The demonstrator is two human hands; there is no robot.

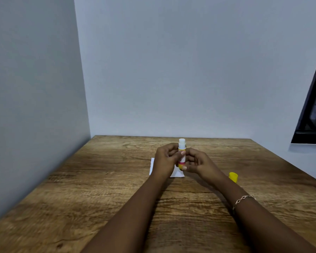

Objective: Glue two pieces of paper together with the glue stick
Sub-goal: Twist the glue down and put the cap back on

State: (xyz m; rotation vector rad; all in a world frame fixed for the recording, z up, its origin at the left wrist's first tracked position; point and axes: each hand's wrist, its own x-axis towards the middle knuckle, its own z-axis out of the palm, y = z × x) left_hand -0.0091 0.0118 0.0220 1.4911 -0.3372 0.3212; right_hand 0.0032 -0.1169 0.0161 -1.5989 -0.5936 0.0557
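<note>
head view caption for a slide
Left hand and right hand hold the uncapped glue stick above the paper; yellow cap on table.

A person is holding a glue stick (pixel 182 154) upright above a wooden table (pixel 98 189), its white glue tip exposed at the top. The left hand (pixel 167 159) is gripping the upper part of the tube, while the right hand (pixel 195 162) is pinching its yellow base. White paper (pixel 177 172) is lying on the table under the hands, mostly hidden by them. A yellow cap (pixel 233 177) is sitting on the table just beside the right forearm, which is wearing a bracelet (pixel 243 199).
</note>
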